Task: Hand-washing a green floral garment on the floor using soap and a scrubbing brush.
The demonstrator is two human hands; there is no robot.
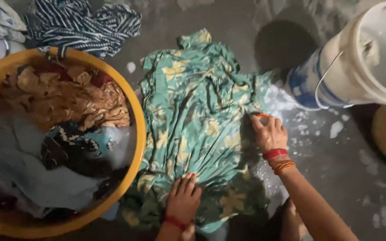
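Observation:
A wet green garment (197, 120) with yellow flowers lies spread on the grey floor. My left hand (183, 198) presses flat on its near edge, fingers together, a red thread at the wrist. My right hand (269, 131) rests on the garment's right side, closed over a small orange object (262, 115), most of which is hidden under the fingers. Red and orange bangles circle that wrist. Soap foam (282, 100) lies along the cloth's right edge.
A yellow tub (137, 111) at the left holds several wet clothes. A white bucket (358, 62) with a wire handle stands at the upper right. Striped dark cloth (83, 24) lies behind the tub. Foam patches dot the wet floor at the right.

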